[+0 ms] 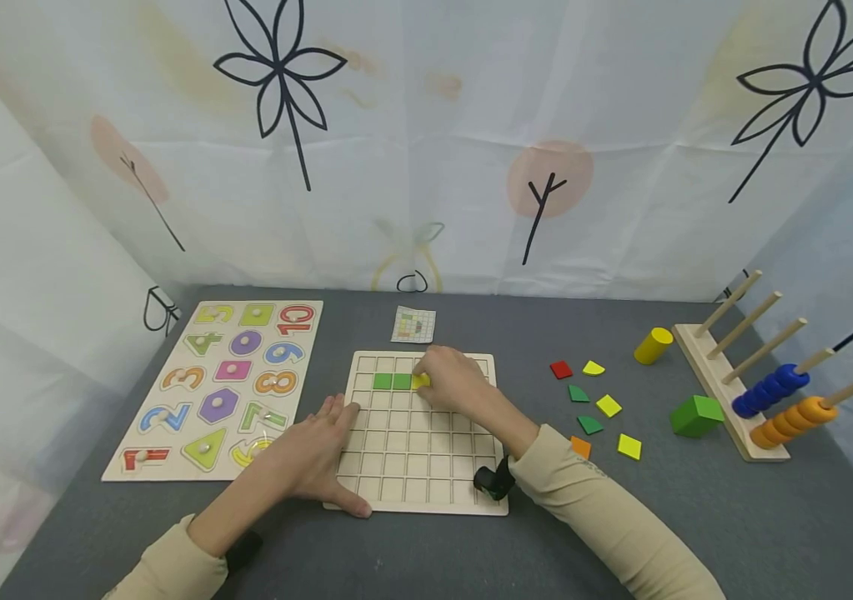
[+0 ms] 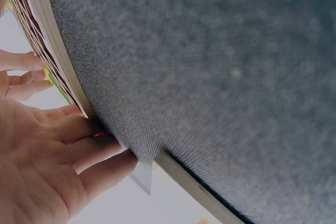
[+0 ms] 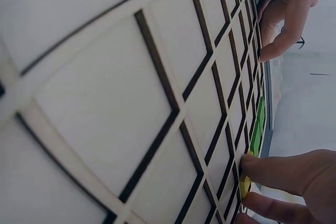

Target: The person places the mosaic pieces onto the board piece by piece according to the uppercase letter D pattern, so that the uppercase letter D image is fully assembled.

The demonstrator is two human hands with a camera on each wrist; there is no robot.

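Note:
A wooden grid board [image 1: 403, 442] lies on the dark table. Two green square tiles [image 1: 392, 382] sit side by side in its upper rows. Just right of them my right hand [image 1: 456, 382] pinches a yellow tile [image 1: 421, 381] at the board's surface; the right wrist view shows this yellow tile [image 3: 245, 183] between thumb and finger. My left hand [image 1: 313, 458] rests along the board's left edge, thumb at the lower left corner, fingers extended. In the left wrist view, fingers [image 2: 107, 174] touch the table beside the board's edge.
Left stands a number-and-shape puzzle board [image 1: 234, 392]. A small printed pattern card [image 1: 413, 325] lies behind the grid. To the right are several loose tiles, including a red tile [image 1: 561, 369], a yellow cylinder [image 1: 653, 345], a green block [image 1: 697, 416] and a peg stand [image 1: 734, 392] with rings.

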